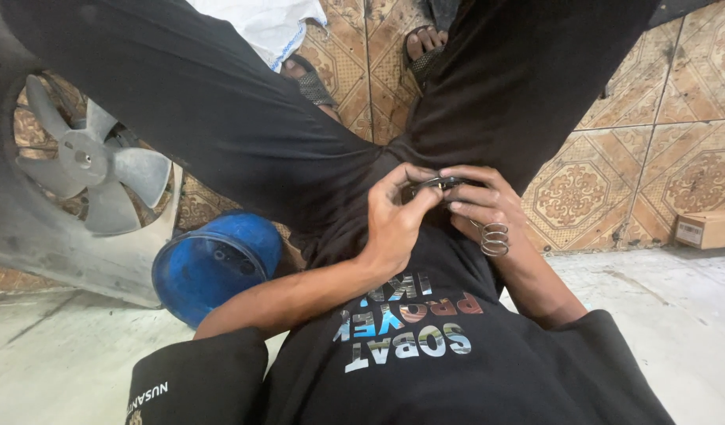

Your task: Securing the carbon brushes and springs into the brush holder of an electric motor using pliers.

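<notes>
A small dark metal part (435, 184) is pinched between the fingertips of both hands, left hand (394, 220) and right hand (480, 206); a coil spring (495, 238) hangs just below the right fingers.

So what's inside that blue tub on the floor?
The blue tub lies tilted, showing a dark blue inside with a few small raised knobs. No loose contents show. The person's forearm covers its lower right edge, hiding that part.

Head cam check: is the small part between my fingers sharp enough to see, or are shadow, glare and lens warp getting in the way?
Head view: even, soft light, no glare; the small dark part between the left hand and right hand sits in shade against black trousers, details lost; the coil spring reads clearly; wide-angle warp bends the fan shroud at the edge.
</notes>
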